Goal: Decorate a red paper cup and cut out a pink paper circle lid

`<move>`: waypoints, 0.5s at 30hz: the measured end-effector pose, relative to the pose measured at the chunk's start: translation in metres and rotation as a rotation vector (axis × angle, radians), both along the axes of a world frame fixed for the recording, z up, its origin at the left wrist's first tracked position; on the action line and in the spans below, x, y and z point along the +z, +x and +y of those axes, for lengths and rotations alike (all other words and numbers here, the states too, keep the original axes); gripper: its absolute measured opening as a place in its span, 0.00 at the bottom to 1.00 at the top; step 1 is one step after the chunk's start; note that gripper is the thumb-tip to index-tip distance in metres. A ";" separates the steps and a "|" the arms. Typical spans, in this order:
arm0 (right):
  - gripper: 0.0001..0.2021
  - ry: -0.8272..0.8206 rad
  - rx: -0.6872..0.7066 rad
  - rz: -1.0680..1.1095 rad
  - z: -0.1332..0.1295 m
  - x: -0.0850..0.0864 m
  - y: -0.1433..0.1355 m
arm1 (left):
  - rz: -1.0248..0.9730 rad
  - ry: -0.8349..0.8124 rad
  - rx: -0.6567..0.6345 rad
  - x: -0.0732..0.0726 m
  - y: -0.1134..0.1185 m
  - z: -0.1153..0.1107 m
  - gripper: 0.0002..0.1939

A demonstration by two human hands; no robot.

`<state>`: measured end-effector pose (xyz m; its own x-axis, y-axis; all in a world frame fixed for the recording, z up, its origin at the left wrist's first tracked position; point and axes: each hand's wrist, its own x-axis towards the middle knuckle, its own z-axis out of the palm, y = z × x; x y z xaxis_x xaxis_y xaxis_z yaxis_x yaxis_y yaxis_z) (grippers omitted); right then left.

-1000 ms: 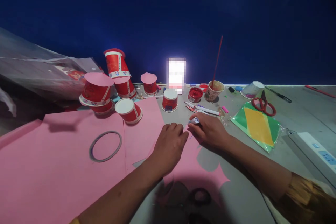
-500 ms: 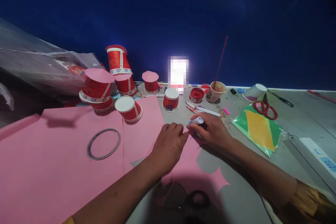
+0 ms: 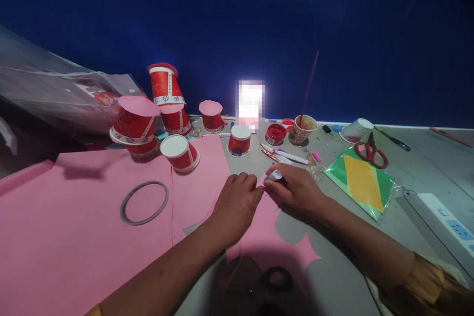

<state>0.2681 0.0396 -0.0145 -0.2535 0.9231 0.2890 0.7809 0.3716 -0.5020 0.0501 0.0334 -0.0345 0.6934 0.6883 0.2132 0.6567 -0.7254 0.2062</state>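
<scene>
My right hand (image 3: 294,185) is closed round a whitish marker (image 3: 273,176), its tip low over a pink paper with scalloped cut-outs (image 3: 264,232). A short blue line shows on the paper between my hands. My left hand (image 3: 237,202) rests on the same paper with its fingers curled; whether it pinches anything is hidden. A grey ring (image 3: 144,203) lies on a large pink sheet (image 3: 85,237) at the left. An upturned red cup (image 3: 239,142) stands just beyond my hands.
Red cups, some topped with pink discs (image 3: 210,107), stand at the back left. Behind my right hand are pens (image 3: 292,156), red paint (image 3: 275,133) and a brush cup (image 3: 302,130). Scissors (image 3: 371,152) lie on a green-yellow packet (image 3: 361,185), near a power strip (image 3: 448,222).
The marker in my right hand has tilted and shifted slightly left. My left hand stays nearly still. The whole view has moved a little.
</scene>
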 end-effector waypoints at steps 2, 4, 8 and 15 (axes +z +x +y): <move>0.06 -0.015 0.037 -0.085 0.000 -0.005 -0.002 | -0.004 0.004 0.000 0.000 0.000 0.000 0.08; 0.07 -0.005 0.030 -0.150 0.004 -0.008 -0.001 | 0.004 0.011 0.000 0.000 0.000 0.000 0.08; 0.09 0.059 -0.017 -0.144 0.008 -0.003 0.008 | 0.020 0.028 0.001 0.000 0.000 0.001 0.08; 0.09 0.057 0.044 -0.139 -0.005 -0.001 0.004 | -0.002 0.017 0.000 0.000 -0.001 0.001 0.09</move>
<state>0.2725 0.0350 -0.0152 -0.3348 0.8934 0.2997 0.8238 0.4319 -0.3671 0.0495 0.0343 -0.0340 0.6932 0.6845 0.2257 0.6562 -0.7289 0.1951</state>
